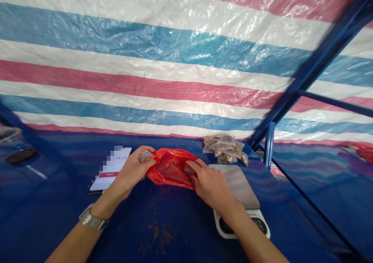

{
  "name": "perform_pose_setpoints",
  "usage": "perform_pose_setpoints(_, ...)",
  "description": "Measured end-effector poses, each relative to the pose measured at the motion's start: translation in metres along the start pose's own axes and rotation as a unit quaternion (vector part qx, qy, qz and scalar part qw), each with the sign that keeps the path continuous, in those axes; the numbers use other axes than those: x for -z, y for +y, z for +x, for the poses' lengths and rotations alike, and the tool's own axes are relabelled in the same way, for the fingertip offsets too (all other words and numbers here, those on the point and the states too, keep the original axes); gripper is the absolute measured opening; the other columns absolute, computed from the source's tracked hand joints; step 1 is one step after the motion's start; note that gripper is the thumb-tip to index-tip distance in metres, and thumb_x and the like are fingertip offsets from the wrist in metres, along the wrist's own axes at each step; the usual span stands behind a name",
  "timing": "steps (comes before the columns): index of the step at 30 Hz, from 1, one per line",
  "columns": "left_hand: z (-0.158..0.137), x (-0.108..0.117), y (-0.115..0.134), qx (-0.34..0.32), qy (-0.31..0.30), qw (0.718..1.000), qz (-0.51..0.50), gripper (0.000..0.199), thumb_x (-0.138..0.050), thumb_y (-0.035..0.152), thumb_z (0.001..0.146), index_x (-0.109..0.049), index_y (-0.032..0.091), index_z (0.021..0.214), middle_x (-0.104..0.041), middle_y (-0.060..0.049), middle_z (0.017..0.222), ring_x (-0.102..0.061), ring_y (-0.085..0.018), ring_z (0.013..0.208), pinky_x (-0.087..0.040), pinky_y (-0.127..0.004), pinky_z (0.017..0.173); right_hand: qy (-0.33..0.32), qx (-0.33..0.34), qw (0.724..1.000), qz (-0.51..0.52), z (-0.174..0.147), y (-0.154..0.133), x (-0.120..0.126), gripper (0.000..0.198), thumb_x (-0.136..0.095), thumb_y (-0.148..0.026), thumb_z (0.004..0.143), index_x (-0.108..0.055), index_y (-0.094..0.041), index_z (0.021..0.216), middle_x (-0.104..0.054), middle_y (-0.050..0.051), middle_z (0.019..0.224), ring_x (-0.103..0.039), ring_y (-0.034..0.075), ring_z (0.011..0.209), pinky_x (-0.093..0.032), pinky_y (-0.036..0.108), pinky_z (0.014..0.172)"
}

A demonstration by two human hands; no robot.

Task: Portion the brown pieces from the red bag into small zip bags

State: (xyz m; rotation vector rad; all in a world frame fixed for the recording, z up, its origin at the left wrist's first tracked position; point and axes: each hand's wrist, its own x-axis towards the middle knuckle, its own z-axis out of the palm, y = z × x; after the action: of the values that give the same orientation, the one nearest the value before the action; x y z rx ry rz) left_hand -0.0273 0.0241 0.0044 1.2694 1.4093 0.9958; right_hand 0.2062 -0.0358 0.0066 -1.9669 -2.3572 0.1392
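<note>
A red plastic bag (171, 169) lies open-mouthed on the blue surface between my hands. My left hand (138, 164) is closed at the bag's left edge, with a bit of clear plastic (145, 155) showing between thumb and fingers. At the right side, my right hand (208, 179) has its fingertips bent over the bag's rim and partly inside it. Something clear shows by those fingertips, too small to name. What the red bag contains is hidden. A kitchen scale (240, 185) with a metal plate sits under my right forearm.
Several clear zip bags of brown bits (225, 148) are piled behind the scale. A phone (112, 169) with a lit screen lies left of my left hand. Brown crumbs (159, 232) dot the blue tabletop (122, 232). A blue metal frame (303, 70) rises at right before a striped tarp (145, 84).
</note>
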Motion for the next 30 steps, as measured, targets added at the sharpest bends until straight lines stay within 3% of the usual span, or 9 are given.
perform_pose_setpoints(7,-0.004,0.008,0.004,-0.056,0.021,0.985,0.165,0.034,-0.069,0.039,0.076,-0.064,0.022,0.106,-0.068,0.001,0.073,-0.064,-0.02,0.063,-0.046,-0.027,0.058,0.017,-0.017,1.0,0.011,0.001,-0.003,0.0,0.041,-0.046,-0.031,0.106,-0.052,-0.027,0.147,-0.064,0.011,0.134,-0.075,0.026,0.096,-0.05,0.033,0.073)
perform_pose_setpoints(11,-0.008,0.013,0.009,-0.125,0.107,0.95,0.266,0.044,-0.066,0.047,0.085,-0.06,0.024,0.121,-0.067,0.0,0.076,-0.067,-0.023,0.071,-0.047,-0.03,0.066,0.014,-0.028,0.999,0.011,0.002,-0.005,-0.001,0.04,-0.047,-0.032,0.106,-0.053,-0.027,0.145,-0.064,0.011,0.132,-0.075,0.025,0.094,-0.05,0.033,0.073)
perform_pose_setpoints(14,-0.022,0.005,0.024,-0.167,0.147,0.933,0.282,0.048,-0.066,0.047,0.088,-0.058,0.026,0.13,-0.071,-0.002,0.088,-0.068,-0.024,0.077,-0.047,-0.031,0.07,0.013,-0.031,0.999,0.008,0.002,-0.006,-0.002,0.04,-0.048,-0.033,0.105,-0.053,-0.028,0.144,-0.064,0.011,0.133,-0.074,0.026,0.096,-0.05,0.034,0.075)
perform_pose_setpoints(16,-0.033,-0.008,0.032,-0.198,0.066,0.942,0.263,0.038,-0.066,0.04,0.089,-0.061,0.027,0.124,-0.073,-0.002,0.092,-0.068,-0.023,0.078,-0.048,-0.03,0.07,0.011,-0.032,0.999,0.007,0.002,-0.007,-0.002,0.039,-0.048,-0.033,0.105,-0.053,-0.027,0.143,-0.063,0.011,0.133,-0.074,0.026,0.096,-0.05,0.034,0.076)
perform_pose_setpoints(19,-0.041,-0.033,0.031,-0.235,-0.127,0.939,0.215,0.022,-0.061,0.024,0.089,-0.065,0.028,0.11,-0.074,-0.001,0.1,-0.069,-0.022,0.086,-0.05,-0.03,0.077,0.008,-0.033,0.999,0.011,0.001,-0.008,-0.001,0.035,-0.045,-0.033,0.106,-0.055,-0.027,0.139,-0.064,0.01,0.131,-0.074,0.025,0.094,-0.05,0.034,0.075)
perform_pose_setpoints(20,-0.041,-0.041,0.027,-0.239,-0.154,0.938,0.196,0.021,-0.06,0.019,0.088,-0.064,0.027,0.106,-0.074,-0.001,0.101,-0.069,-0.021,0.087,-0.05,-0.029,0.078,0.007,-0.033,0.999,0.015,0.001,-0.008,0.0,0.034,-0.045,-0.033,0.106,-0.057,-0.027,0.137,-0.065,0.01,0.13,-0.074,0.025,0.093,-0.049,0.034,0.074)
perform_pose_setpoints(24,-0.032,-0.061,0.006,-0.234,-0.198,0.934,0.183,0.017,-0.058,0.016,0.087,-0.063,0.024,0.101,-0.074,-0.004,0.098,-0.068,-0.021,0.088,-0.05,-0.029,0.076,0.013,-0.033,0.999,0.032,0.002,-0.008,0.0,0.029,-0.049,-0.032,0.103,-0.061,-0.026,0.129,-0.067,0.008,0.125,-0.075,0.027,0.093,-0.048,0.034,0.071)
perform_pose_setpoints(30,-0.03,-0.063,-0.003,-0.209,-0.231,0.94,0.137,0.017,-0.06,0.017,0.086,-0.062,0.023,0.103,-0.074,-0.003,0.097,-0.067,-0.02,0.085,-0.051,-0.029,0.075,0.015,-0.044,0.999,0.027,0.002,-0.01,0.002,0.029,-0.05,-0.029,0.102,-0.061,-0.023,0.129,-0.067,0.01,0.124,-0.075,0.028,0.093,-0.049,0.035,0.071)
